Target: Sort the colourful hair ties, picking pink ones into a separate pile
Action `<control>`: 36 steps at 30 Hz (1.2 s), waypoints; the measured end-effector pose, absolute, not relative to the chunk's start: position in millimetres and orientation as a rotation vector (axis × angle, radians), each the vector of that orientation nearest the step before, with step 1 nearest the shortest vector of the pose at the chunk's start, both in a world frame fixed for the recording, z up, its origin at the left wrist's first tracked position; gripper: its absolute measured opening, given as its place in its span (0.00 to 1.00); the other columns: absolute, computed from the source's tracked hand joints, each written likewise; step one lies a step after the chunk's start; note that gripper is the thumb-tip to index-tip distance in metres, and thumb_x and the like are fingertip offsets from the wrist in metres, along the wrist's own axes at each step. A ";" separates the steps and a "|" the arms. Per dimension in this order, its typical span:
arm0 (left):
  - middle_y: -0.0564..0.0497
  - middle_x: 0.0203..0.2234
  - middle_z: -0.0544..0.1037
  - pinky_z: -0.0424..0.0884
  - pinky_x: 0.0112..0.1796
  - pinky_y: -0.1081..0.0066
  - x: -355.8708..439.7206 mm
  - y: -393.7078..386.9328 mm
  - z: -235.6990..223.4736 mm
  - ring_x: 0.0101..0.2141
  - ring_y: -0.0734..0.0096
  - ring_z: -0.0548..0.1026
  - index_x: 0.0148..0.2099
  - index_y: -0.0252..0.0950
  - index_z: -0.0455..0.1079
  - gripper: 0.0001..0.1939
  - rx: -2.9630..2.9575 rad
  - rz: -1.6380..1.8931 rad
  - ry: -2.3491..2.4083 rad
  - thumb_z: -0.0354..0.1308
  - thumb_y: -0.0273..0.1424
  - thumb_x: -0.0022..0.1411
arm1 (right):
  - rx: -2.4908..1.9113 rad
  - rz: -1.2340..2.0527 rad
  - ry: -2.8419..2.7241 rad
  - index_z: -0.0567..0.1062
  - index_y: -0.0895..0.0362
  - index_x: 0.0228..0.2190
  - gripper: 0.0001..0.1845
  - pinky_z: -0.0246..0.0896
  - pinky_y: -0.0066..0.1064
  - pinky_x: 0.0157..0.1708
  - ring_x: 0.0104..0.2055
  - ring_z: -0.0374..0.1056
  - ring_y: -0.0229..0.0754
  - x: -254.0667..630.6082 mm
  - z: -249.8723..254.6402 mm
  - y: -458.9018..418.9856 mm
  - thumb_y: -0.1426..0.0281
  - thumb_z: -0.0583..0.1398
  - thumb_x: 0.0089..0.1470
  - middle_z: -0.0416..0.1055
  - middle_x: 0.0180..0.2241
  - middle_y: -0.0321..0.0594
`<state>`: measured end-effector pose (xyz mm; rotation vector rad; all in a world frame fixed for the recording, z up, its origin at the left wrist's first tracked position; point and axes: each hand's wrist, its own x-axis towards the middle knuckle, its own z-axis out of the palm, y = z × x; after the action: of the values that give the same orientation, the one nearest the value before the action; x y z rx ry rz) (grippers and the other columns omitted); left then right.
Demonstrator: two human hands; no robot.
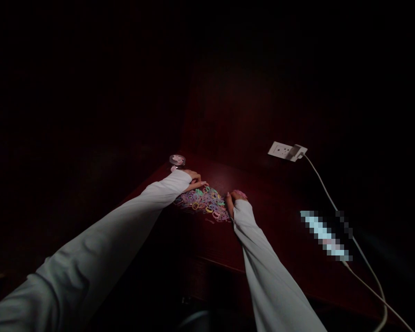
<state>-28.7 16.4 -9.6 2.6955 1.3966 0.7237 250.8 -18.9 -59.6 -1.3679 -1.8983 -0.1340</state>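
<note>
A heap of small elastic hair ties (205, 204) in purple, pink, green and yellow is spread on the dark red tabletop. My left hand (192, 179) rests at the heap's far left edge, palm down, its thumb and fingers apart and the fingertips touching the ties. At the right edge is my right hand (233, 200), its fingers curled and mostly hidden, the thumb side facing the heap. Something pink (241, 194) shows along its outer side; whether the fingers hold it is unclear. Beyond my left wrist stands a round clear container (177, 160) with pale pink things inside.
A white socket plate (280, 150) with a charger (297, 152) is on the wall at right. Its white cable (323, 184) runs down the right side. A blurred-out lit device (327, 236) lies on the table (276, 230) at right. The surroundings are very dark.
</note>
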 end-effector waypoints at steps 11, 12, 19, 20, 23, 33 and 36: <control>0.47 0.44 0.82 0.69 0.45 0.64 -20.7 9.7 -8.0 0.45 0.59 0.77 0.53 0.41 0.79 0.20 2.756 0.677 1.368 0.53 0.47 0.76 | -1.212 0.482 -1.784 0.82 0.55 0.28 0.38 0.62 0.35 0.31 0.27 0.68 0.45 234.5 -43.7 -29.5 0.38 0.51 0.65 0.73 0.23 0.42; 0.46 0.47 0.82 0.69 0.47 0.63 -17.0 7.1 -6.8 0.47 0.58 0.77 0.56 0.41 0.78 0.21 2.786 0.680 1.357 0.54 0.48 0.75 | -1.208 0.539 -1.757 0.83 0.55 0.29 0.38 0.62 0.35 0.30 0.27 0.68 0.44 233.1 -41.0 -32.3 0.37 0.52 0.63 0.73 0.23 0.41; 0.47 0.60 0.77 0.67 0.54 0.61 17.2 -20.5 -0.1 0.56 0.53 0.74 0.66 0.45 0.73 0.33 2.882 0.616 1.240 0.64 0.57 0.66 | -1.177 0.722 -1.648 0.84 0.53 0.30 0.40 0.69 0.39 0.35 0.26 0.70 0.46 230.3 -18.8 -42.3 0.33 0.53 0.58 0.76 0.22 0.42; 0.47 0.60 0.78 0.67 0.54 0.61 20.6 -23.7 0.2 0.56 0.53 0.74 0.66 0.45 0.73 0.34 2.874 0.597 1.250 0.65 0.57 0.65 | -1.186 0.718 -1.652 0.84 0.54 0.30 0.39 0.70 0.39 0.37 0.27 0.71 0.46 231.5 -16.8 -43.1 0.34 0.53 0.59 0.77 0.22 0.43; 0.47 0.59 0.79 0.66 0.55 0.60 25.3 -27.3 -1.2 0.56 0.53 0.74 0.66 0.46 0.73 0.37 2.858 0.518 1.262 0.66 0.59 0.62 | -1.205 0.697 -1.673 0.84 0.54 0.30 0.38 0.70 0.39 0.44 0.34 0.76 0.48 235.1 -13.8 -45.4 0.36 0.52 0.62 0.80 0.24 0.44; 0.50 0.48 0.85 0.71 0.51 0.68 19.3 1.5 -26.0 0.49 0.60 0.79 0.49 0.45 0.82 0.17 2.737 0.657 1.058 0.71 0.45 0.61 | -1.161 0.620 -1.650 0.79 0.52 0.21 0.37 0.70 0.39 0.43 0.36 0.77 0.50 233.1 -13.2 -42.5 0.37 0.53 0.61 0.80 0.24 0.44; 0.51 0.43 0.85 0.72 0.47 0.70 19.7 6.2 -26.9 0.44 0.63 0.81 0.46 0.42 0.82 0.12 2.641 0.722 1.050 0.71 0.40 0.61 | -1.158 0.585 -1.638 0.79 0.52 0.21 0.36 0.70 0.38 0.41 0.35 0.76 0.49 234.8 -15.2 -39.4 0.37 0.53 0.60 0.79 0.24 0.44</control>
<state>19.7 6.2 -26.9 2.6409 1.0503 0.7222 234.8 -39.4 -15.2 -1.1585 -1.6379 0.5848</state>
